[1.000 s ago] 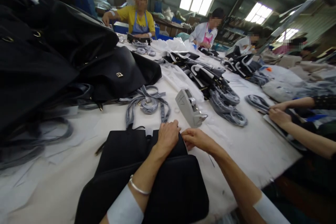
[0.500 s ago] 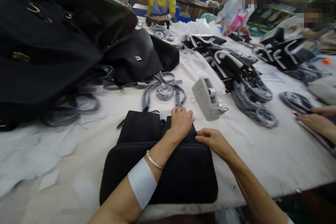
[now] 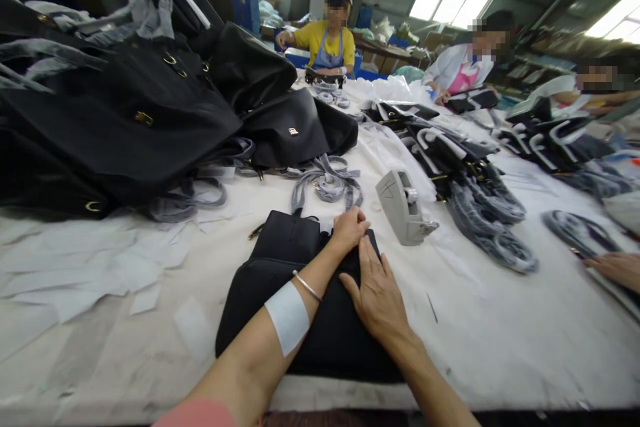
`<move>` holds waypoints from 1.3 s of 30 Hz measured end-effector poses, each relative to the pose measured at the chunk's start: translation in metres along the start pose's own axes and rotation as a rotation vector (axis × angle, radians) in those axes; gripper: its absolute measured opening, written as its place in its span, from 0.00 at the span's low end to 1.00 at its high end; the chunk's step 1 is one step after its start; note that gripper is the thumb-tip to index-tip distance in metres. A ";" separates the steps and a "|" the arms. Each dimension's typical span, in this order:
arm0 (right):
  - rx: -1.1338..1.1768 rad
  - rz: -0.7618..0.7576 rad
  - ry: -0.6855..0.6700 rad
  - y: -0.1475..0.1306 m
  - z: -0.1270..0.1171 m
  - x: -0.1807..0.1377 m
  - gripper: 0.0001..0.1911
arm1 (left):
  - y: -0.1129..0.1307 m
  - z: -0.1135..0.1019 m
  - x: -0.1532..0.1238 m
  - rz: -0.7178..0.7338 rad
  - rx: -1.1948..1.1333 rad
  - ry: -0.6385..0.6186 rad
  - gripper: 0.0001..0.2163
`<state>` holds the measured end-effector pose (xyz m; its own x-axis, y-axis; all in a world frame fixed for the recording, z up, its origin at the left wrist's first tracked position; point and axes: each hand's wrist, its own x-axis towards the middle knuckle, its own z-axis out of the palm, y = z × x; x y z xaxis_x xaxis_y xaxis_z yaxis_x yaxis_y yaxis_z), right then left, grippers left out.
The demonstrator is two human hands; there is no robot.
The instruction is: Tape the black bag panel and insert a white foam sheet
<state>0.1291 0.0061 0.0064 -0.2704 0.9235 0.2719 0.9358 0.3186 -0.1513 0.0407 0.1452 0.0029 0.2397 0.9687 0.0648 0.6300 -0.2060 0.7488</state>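
A black bag [image 3: 340,340] lies flat on the table in front of me, its straps [image 3: 299,197] in clear wrap stretching out past the far edge. My left hand [image 3: 350,230] reaches across it, fingers curled closed at the bag's far right edge. The exact grip under those fingers is hidden. Flat on the bag's right side rests my right hand [image 3: 379,290], fingers extended and thumb apart, its fingertips close to the left hand. Just beyond both hands stands a grey tape dispenser [image 3: 400,207].
Black bags [image 3: 165,120] are heaped at the left, above scattered white paper sheets [image 3: 90,267]. More bags with wrapped straps [image 3: 480,207] lie to the right. A co-worker's hand [image 3: 617,267] is at the right edge. Other people work across the table [image 3: 490,353].
My right hand has moved from pinching the bag's right edge to lying flat on top of it. My left hand stays at the far edge, fingers more bunched. The view has tilted up.
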 end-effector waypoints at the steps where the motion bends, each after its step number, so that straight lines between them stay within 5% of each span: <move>1: -0.034 0.006 -0.024 0.003 0.008 0.000 0.36 | 0.001 -0.006 0.003 -0.018 -0.033 0.026 0.06; 5: -0.101 0.002 -0.075 0.011 0.016 0.001 0.37 | 0.022 -0.043 -0.010 0.031 -0.119 0.093 0.11; 9: -0.101 0.006 -0.069 0.013 0.014 0.001 0.38 | 0.031 -0.082 -0.070 0.281 0.037 0.047 0.12; 11: -0.107 -0.002 -0.064 0.013 0.016 0.000 0.39 | 0.014 -0.093 -0.108 0.365 0.288 0.065 0.15; 16: -0.136 -0.038 -0.076 0.017 0.019 -0.002 0.39 | -0.047 -0.084 -0.168 0.259 0.568 0.057 0.22; 21: -0.004 -0.020 -0.085 -0.004 0.002 0.024 0.37 | -0.059 -0.071 -0.165 0.271 0.611 0.111 0.23; 27: 0.430 -0.147 -0.069 -0.085 -0.017 0.100 0.32 | -0.062 -0.073 -0.160 0.264 0.508 0.138 0.20; 31: 0.596 -0.242 -0.124 -0.117 -0.003 0.135 0.26 | -0.064 -0.072 -0.160 0.264 0.418 0.177 0.16; 34: 0.693 -0.302 -0.163 -0.118 0.019 0.145 0.20 | -0.076 -0.069 -0.157 0.292 0.439 0.326 0.15; 39: 0.829 -0.286 -0.111 -0.106 0.054 0.147 0.14 | -0.105 -0.071 -0.145 0.584 0.475 0.392 0.11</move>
<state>-0.0220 0.1201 0.0110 -0.5297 0.7866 0.3174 0.3752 0.5529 -0.7440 -0.1127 0.0365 -0.0381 0.4051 0.6487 0.6442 0.7490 -0.6396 0.1730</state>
